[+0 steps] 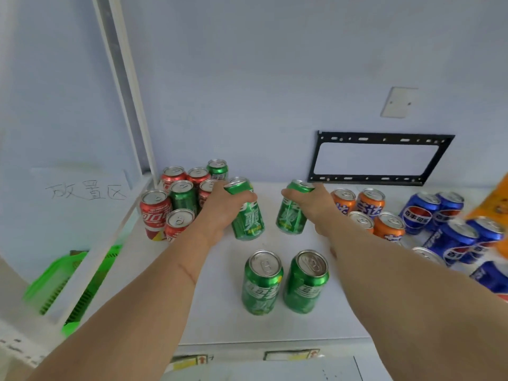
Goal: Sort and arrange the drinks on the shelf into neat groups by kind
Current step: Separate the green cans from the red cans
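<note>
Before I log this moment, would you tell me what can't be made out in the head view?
- Red cans behind the left hand: the hand and wrist cover part of that group, so its count is unsure.
- Blue cans: cut off by the right edge and partly behind the right forearm.
- Orange object at the right edge: cropped and blurred, unidentifiable.
- Green basket: contents hidden by the shelf edge.

Green cans (262,281), red cans (155,213), orange cans (369,203), blue cans (450,240), white shelf (220,312), black bracket (379,158).
</note>
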